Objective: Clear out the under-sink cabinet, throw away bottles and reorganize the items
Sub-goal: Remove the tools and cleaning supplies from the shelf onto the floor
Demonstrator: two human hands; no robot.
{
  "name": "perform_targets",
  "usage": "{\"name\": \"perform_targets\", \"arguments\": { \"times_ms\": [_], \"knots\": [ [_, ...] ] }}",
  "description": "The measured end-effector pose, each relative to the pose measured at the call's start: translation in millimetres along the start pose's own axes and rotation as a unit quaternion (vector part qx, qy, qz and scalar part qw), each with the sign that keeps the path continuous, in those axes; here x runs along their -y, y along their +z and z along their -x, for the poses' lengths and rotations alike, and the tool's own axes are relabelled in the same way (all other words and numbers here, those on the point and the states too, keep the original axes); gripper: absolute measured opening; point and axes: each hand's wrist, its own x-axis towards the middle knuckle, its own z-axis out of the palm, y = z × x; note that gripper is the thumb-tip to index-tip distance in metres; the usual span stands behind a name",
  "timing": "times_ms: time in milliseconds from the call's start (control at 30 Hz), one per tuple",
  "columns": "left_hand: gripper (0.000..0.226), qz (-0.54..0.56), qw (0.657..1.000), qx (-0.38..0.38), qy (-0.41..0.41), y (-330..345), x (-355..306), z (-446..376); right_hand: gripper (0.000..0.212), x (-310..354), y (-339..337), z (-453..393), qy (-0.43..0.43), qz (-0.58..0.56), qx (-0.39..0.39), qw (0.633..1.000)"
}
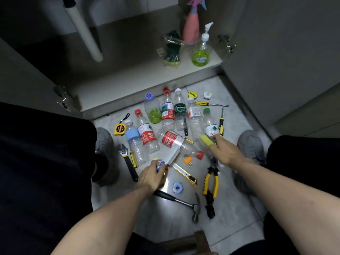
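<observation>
Several empty plastic bottles (pixel 167 112) lie on the tiled floor in front of the open cabinet (pixel 139 78). My left hand (pixel 151 176) grips the blue handle of a white scrub brush (pixel 173 155), whose bristles point over a fallen red-label bottle (pixel 176 141). My right hand (pixel 227 150) pinches a yellow sponge (pixel 207 139) just below a green-capped bottle (pixel 210 124). Inside the cabinet stand a pink spray bottle (pixel 191 28), a green soap dispenser (pixel 201 50) and a bag of sponges (pixel 173 50).
Tools are scattered among the bottles: tape measure (pixel 120 128), wrench (pixel 127 161), utility knife (pixel 185 173), pliers (pixel 211 179), hammer (pixel 180 201), two screwdrivers (pixel 211 104). My shoes (pixel 251 144) flank the pile. A white drain pipe (pixel 84 32) hangs in the cabinet's left side.
</observation>
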Motion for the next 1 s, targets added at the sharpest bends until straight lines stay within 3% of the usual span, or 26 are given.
{"name": "perform_targets", "arguments": {
  "times_ms": [100,367,467,633,833,1000],
  "knots": [
    [0.052,-0.026,0.999,0.021,0.015,2.9,0.8,-0.2,0.048,-11.4,8.8,16.3,0.032,-0.004,0.017,0.999],
    [0.012,-0.057,0.998,-0.001,0.021,-2.4,-13.8,-11.8,0.056,-16.0,27.3,41.0,0.053,-0.020,0.041,0.998],
    [0.020,-0.060,0.998,-0.013,0.016,-3.9,-15.4,-10.9,0.054,-12.2,31.2,47.9,-0.011,0.011,0.037,0.999],
    [0.028,-0.039,0.998,-0.039,0.026,-8.2,-15.3,-8.9,0.069,15.3,36.2,41.6,-0.134,0.063,0.071,0.986],
    [0.003,-0.014,0.993,-0.108,0.052,-38.3,-27.2,-16.8,0.042,32.1,20.6,18.0,-0.135,0.023,0.043,0.990],
    [0.020,-0.014,0.989,-0.140,0.037,-87.0,-40.2,-48.8,0.021,48.6,-33.2,-26.2,-0.119,-0.018,0.012,0.993]
  ]
}}
